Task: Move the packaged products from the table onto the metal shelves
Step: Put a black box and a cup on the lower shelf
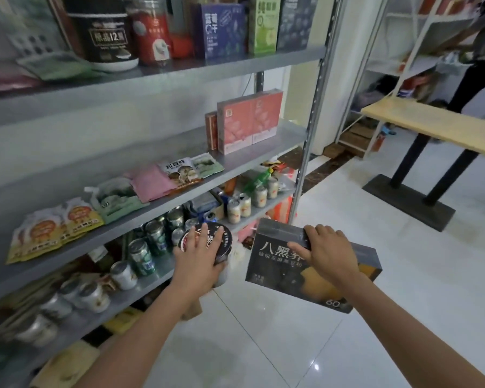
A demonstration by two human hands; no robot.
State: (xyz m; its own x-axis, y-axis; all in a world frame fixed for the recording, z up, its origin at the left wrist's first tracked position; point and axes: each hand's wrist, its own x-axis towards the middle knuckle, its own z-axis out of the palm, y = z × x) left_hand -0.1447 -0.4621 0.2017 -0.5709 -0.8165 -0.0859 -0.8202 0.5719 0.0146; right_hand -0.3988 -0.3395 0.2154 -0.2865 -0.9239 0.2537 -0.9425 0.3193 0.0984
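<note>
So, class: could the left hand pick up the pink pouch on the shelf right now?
Probably not. The left hand grips a jar, and the right hand holds the black box. Nothing blocks the way to the pink pouch.

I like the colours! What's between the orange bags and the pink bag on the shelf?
A green bag lies there, seen in the head view.

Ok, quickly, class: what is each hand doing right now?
Left hand: holding a jar by its lid.
Right hand: holding a dark box.
</note>
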